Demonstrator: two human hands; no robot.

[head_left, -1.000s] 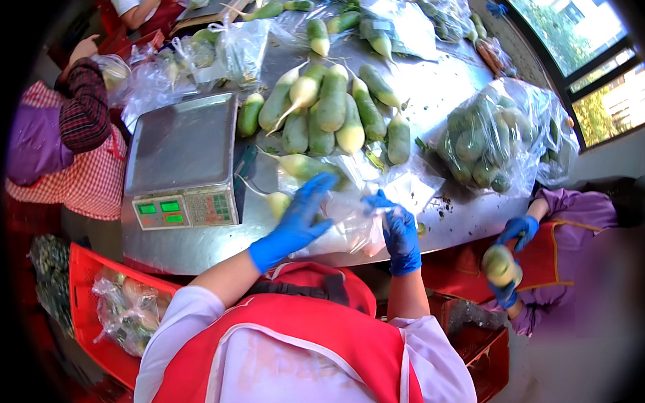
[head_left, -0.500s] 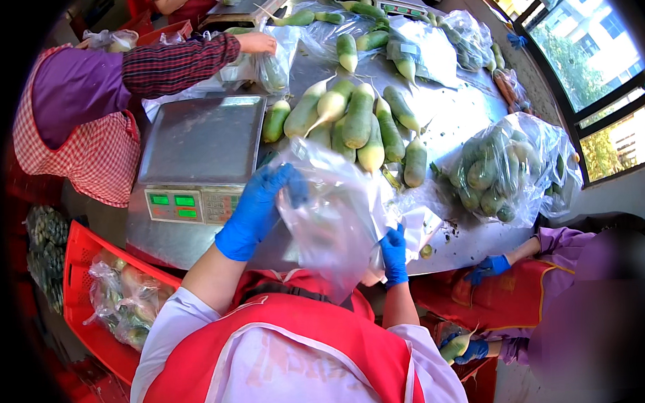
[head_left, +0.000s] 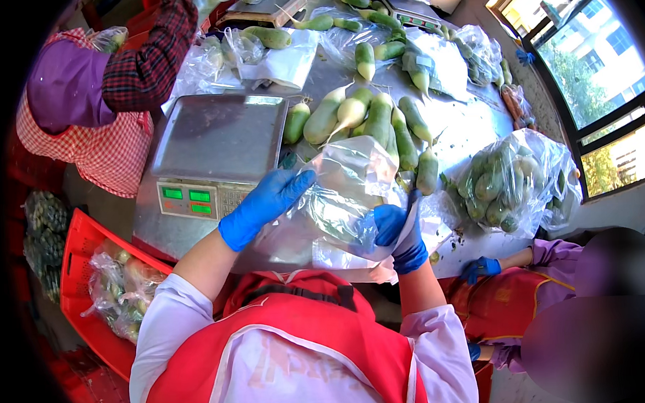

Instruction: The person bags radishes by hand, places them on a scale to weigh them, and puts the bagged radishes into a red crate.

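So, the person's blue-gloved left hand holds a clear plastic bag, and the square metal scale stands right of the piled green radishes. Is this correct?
Not quite: in the head view, the square metal scale stands left of the piled green radishes. The blue-gloved left hand does hold the clear plastic bag.

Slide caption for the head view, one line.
Gloved left hand and right hand handle a clear bag near piled green radishes.

Downward fisheye view from the head
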